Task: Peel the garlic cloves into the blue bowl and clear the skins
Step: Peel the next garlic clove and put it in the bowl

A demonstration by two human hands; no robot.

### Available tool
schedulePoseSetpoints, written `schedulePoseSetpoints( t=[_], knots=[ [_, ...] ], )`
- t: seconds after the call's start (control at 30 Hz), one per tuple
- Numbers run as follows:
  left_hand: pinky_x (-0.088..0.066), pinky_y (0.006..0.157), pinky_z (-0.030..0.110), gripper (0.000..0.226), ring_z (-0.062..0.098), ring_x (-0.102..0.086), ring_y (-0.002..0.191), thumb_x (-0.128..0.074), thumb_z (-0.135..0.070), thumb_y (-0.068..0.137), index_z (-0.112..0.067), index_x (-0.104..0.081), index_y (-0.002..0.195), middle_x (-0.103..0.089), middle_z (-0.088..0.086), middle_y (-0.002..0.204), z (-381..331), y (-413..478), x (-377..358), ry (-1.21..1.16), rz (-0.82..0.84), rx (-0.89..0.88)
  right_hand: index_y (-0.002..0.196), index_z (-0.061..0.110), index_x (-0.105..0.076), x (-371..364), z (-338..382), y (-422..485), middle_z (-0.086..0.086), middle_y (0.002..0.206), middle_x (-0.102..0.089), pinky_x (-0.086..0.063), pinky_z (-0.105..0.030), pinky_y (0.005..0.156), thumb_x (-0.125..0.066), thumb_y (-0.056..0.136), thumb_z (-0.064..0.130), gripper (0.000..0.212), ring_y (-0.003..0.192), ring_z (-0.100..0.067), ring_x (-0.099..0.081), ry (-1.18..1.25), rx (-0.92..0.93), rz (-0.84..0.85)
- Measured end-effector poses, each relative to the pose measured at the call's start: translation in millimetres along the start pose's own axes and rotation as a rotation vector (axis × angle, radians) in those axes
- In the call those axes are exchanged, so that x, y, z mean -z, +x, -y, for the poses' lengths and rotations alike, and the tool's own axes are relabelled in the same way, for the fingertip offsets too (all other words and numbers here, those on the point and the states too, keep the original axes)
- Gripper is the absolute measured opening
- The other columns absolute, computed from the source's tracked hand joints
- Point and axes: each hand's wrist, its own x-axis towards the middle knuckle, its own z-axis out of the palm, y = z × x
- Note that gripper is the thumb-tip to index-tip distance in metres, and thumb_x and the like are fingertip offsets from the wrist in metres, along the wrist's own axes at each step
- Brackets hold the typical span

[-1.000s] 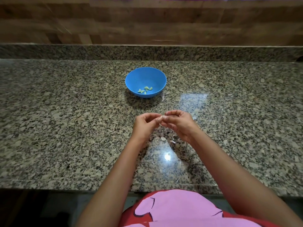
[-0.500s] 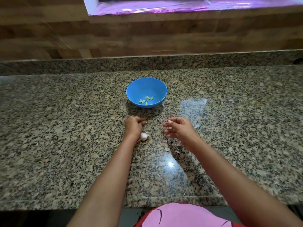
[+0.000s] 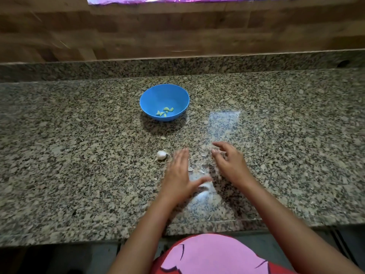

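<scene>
Released since half a second ago, the garlic bulb (image 3: 161,154) is left on the counter (image 3: 79,155) on the near side of the blue bowl (image 3: 178,96). The left hand (image 3: 177,171) is flattened beside it, and the right hand (image 3: 229,161) is held spread, with nothing pinched. Skins (image 3: 190,169) between the hands are judged papery, light and easily scattered, so they are best swept with flat palms. Open counter is left either side of the bowl, and its front edge lies nearer.

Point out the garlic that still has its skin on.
The white piece lying on the counter, just left of the left hand. The others are bare, greenish cloves inside the blue bowl.
</scene>
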Motion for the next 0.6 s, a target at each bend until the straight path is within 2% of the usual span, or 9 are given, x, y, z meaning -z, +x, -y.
schedulePoseSetpoints(
  t=[0.03, 0.07, 0.13, 0.2, 0.27, 0.43, 0.6],
  knots=[
    [0.007, 0.113, 0.034, 0.117, 0.016, 0.018, 0.141, -0.024, -0.089, 0.064, -0.017, 0.019, 0.146, 0.025, 0.0, 0.152, 3, 0, -11, 0.179, 0.034, -0.004, 0.131, 0.017, -0.048, 1, -5, -1, -0.001, 0.13, -0.053, -0.048, -0.034, 0.095, -0.048, 0.094, 0.029, 0.038, 0.113, -0.013, -0.053, -0.034, 0.01, 0.003],
    [0.014, 0.112, 0.035, 0.118, 0.019, 0.028, 0.138, -0.014, -0.091, 0.064, -0.013, 0.028, 0.142, 0.035, 0.005, 0.148, 6, 2, -19, 0.307, 0.046, -0.007, 0.134, 0.019, -0.045, 2, -9, -3, 0.0, 0.135, -0.049, -0.044, -0.035, 0.1, -0.046, 0.095, 0.032, 0.041, 0.119, -0.012, -0.048, -0.077, 0.019, 0.02],
    [0.016, 0.113, 0.038, 0.111, 0.025, 0.034, 0.135, 0.0, -0.088, 0.068, -0.008, 0.033, 0.137, 0.038, 0.012, 0.145, 6, 14, -26, 0.421, 0.038, -0.007, 0.139, 0.022, -0.038, 2, -16, -3, 0.004, 0.142, -0.041, -0.034, -0.036, 0.108, -0.042, 0.096, 0.036, 0.045, 0.131, -0.011, -0.036, -0.163, 0.029, 0.07],
    [0.018, 0.112, 0.038, 0.102, 0.026, 0.031, 0.137, 0.004, -0.082, 0.073, -0.007, 0.031, 0.137, 0.033, 0.015, 0.148, -1, 34, -28, 0.435, 0.015, -0.007, 0.141, 0.023, -0.035, 2, -21, -2, 0.006, 0.144, -0.038, -0.029, -0.034, 0.11, -0.04, 0.097, 0.037, 0.046, 0.134, -0.009, -0.031, -0.177, 0.03, 0.079],
    [0.018, 0.11, 0.036, 0.097, 0.026, 0.026, 0.139, 0.002, -0.077, 0.079, -0.006, 0.024, 0.14, 0.025, 0.015, 0.151, -6, 57, -28, 0.44, 0.005, 0.001, 0.141, 0.022, -0.035, 2, -23, 2, 0.005, 0.144, -0.038, -0.027, -0.031, 0.11, -0.039, 0.098, 0.035, 0.045, 0.134, -0.01, -0.031, -0.168, 0.034, 0.064],
    [0.008, 0.114, 0.038, 0.074, 0.024, 0.012, 0.144, -0.008, -0.057, 0.095, -0.007, 0.008, 0.148, 0.01, 0.012, 0.156, -13, 105, -22, 0.429, -0.005, -0.027, 0.14, 0.015, -0.038, 6, -26, 24, -0.001, 0.142, -0.041, -0.026, -0.029, 0.11, -0.038, 0.099, 0.026, 0.042, 0.132, -0.013, -0.034, -0.204, 0.065, 0.051],
    [-0.006, 0.113, 0.028, 0.046, 0.016, -0.02, 0.142, -0.029, -0.031, 0.101, -0.016, -0.033, 0.144, -0.031, 0.001, 0.151, -6, 100, -23, 0.239, -0.175, -0.191, 0.14, 0.014, -0.038, 6, -25, 61, -0.003, 0.142, -0.041, -0.022, -0.023, 0.107, -0.042, 0.098, 0.019, 0.042, 0.132, -0.014, -0.034, -0.223, 0.111, 0.093]
  ],
)
